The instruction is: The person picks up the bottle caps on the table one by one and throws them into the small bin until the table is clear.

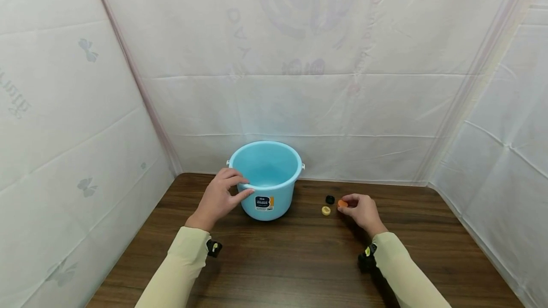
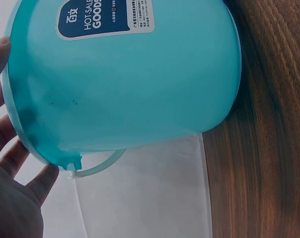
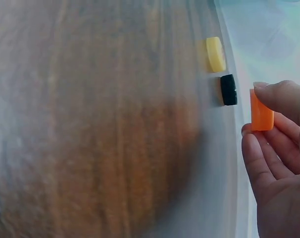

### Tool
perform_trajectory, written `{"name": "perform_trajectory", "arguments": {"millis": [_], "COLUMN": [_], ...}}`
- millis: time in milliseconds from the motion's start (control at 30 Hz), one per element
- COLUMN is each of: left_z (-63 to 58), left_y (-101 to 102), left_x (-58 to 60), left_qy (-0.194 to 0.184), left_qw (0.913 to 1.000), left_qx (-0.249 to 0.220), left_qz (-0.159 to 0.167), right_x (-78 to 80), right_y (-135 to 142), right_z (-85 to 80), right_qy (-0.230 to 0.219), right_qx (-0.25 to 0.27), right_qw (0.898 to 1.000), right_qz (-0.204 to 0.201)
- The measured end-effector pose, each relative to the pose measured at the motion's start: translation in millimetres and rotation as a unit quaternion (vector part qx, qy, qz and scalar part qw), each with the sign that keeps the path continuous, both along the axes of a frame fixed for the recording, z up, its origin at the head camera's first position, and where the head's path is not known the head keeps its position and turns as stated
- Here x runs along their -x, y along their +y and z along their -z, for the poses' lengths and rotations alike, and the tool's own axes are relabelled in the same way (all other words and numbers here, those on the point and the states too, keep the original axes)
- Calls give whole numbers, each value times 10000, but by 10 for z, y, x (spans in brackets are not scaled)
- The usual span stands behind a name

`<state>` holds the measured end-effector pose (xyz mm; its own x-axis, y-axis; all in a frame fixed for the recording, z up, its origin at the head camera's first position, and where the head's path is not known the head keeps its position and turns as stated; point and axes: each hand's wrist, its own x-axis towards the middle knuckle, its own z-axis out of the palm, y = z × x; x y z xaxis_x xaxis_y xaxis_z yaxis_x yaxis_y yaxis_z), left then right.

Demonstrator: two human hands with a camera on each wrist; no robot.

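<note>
One bucket, three discs; one table

Both forearms stretched out forward, left hand with thumb and fingers parted, right hand held in a pinch.

I note a dark wood-grain table across the lower frame. White sheeting fills the upper centre, faintly printed; grey bow motifs on the left panel; right panel creased.
</note>
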<state>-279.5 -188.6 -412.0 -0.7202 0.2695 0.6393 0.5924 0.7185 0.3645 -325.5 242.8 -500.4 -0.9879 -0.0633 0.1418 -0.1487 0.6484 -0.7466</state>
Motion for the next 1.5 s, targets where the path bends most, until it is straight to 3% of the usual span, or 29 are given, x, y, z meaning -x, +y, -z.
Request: {"name": "perform_trajectory", "arguments": {"millis": [767, 1500], "left_z": [-7, -9], "left_y": [-8, -3], "left_x": [-13, -4], "left_qy": [-24, -69], "left_qw": [10000, 10000], "left_qx": [-44, -56], "left_qz": [15, -9], "right_x": [-75, -151], "right_y": [-59, -342], "right_z": [-303, -724], "right_qy": [341, 632], "right_qx": [191, 369], "right_qw": [9990, 9954], "right_qz": [-216, -624]}}
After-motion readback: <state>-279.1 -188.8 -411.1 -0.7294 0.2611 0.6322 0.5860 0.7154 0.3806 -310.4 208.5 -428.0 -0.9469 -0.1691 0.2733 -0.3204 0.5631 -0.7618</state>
